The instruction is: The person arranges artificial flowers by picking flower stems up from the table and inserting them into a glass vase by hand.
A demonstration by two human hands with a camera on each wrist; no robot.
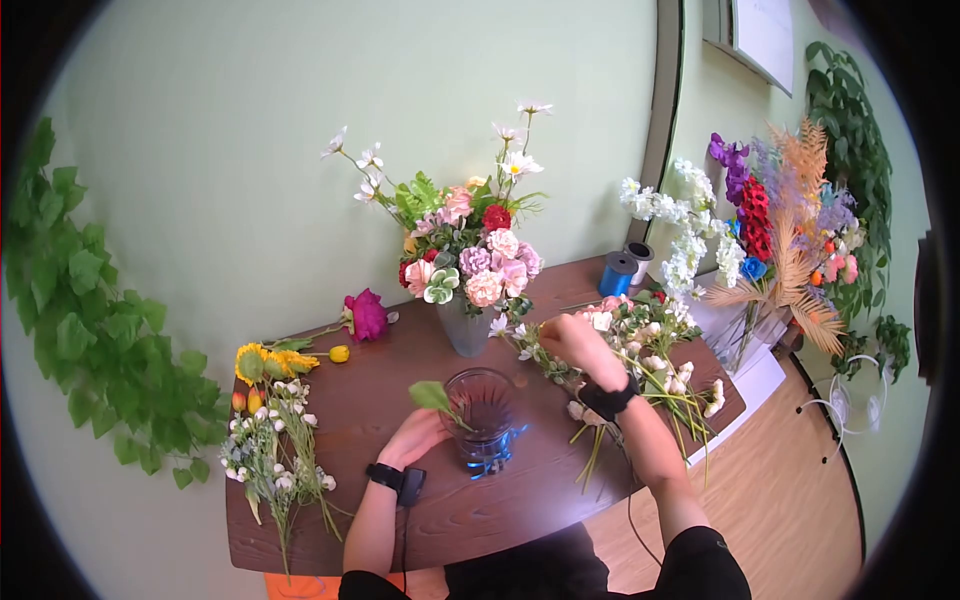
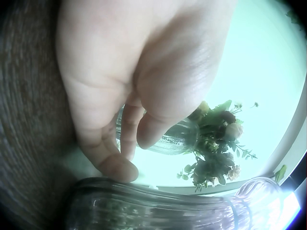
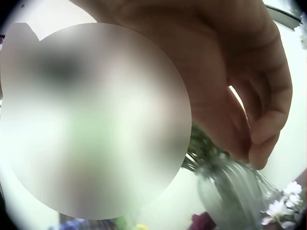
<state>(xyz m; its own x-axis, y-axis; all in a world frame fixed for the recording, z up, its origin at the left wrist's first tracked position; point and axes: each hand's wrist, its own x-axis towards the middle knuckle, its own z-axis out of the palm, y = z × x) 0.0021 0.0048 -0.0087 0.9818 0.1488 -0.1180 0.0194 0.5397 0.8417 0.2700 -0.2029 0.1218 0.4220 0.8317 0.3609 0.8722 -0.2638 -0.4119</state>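
Observation:
A clear ribbed glass vase (image 1: 488,440) with a blue ribbon (image 1: 492,458) tied round it stands in front of me, a green leaf (image 1: 430,397) on a stem leaning out of it. My left hand (image 1: 415,438) is beside this vase, its fingers loosely bent, a fingertip close to the glass in the left wrist view. Over the right-hand flower pile (image 1: 655,365), my right hand (image 1: 578,345) has thumb and fingers drawn together. They appear to pinch a spray of white daisies (image 3: 283,211), whose blooms show just below the fingertips. The pinch point is partly hidden.
A frosted vase (image 1: 465,325) with a mixed bouquet (image 1: 470,250) stands at the back. Sunflowers (image 1: 255,362), white-budded stems (image 1: 285,455) and a magenta flower (image 1: 367,315) lie left. Ribbon spools (image 1: 617,275) stand back right. A blurred disc (image 3: 96,120) covers much of the right wrist view.

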